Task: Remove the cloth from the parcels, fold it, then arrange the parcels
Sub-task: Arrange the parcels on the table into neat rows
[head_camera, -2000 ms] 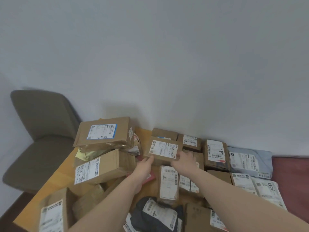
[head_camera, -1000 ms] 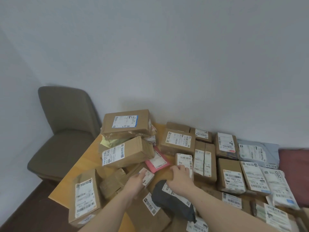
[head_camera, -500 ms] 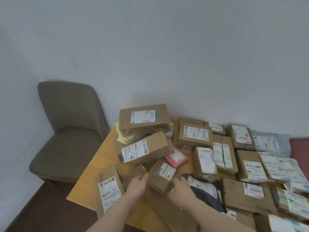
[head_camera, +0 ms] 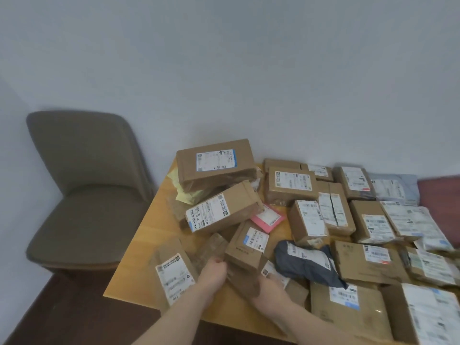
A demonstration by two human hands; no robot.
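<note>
Many brown parcels with white labels lie on a wooden table [head_camera: 146, 235]. My left hand [head_camera: 211, 270] and my right hand [head_camera: 270, 288] grip a small brown box [head_camera: 246, 245] from either side at the pile's near edge. It leans on a flat brown parcel [head_camera: 242, 282] between my hands. Behind it lies a long box [head_camera: 221, 211], tilted, and above that a large box [head_camera: 214, 164]. A pink mailer [head_camera: 267, 217] and a dark grey bag [head_camera: 305, 266] lie to the right. Dark red cloth [head_camera: 440, 195] shows at the far right.
Rows of labelled boxes [head_camera: 373, 222] fill the table's right half up to the wall. A labelled parcel [head_camera: 174, 272] stands near the table's left front corner. A grey-brown chair [head_camera: 84, 190] stands left of the table on a dark floor.
My hands let go of a box at the back, came toward the table's near left edge, and took hold of the small brown box. The view swung left.
</note>
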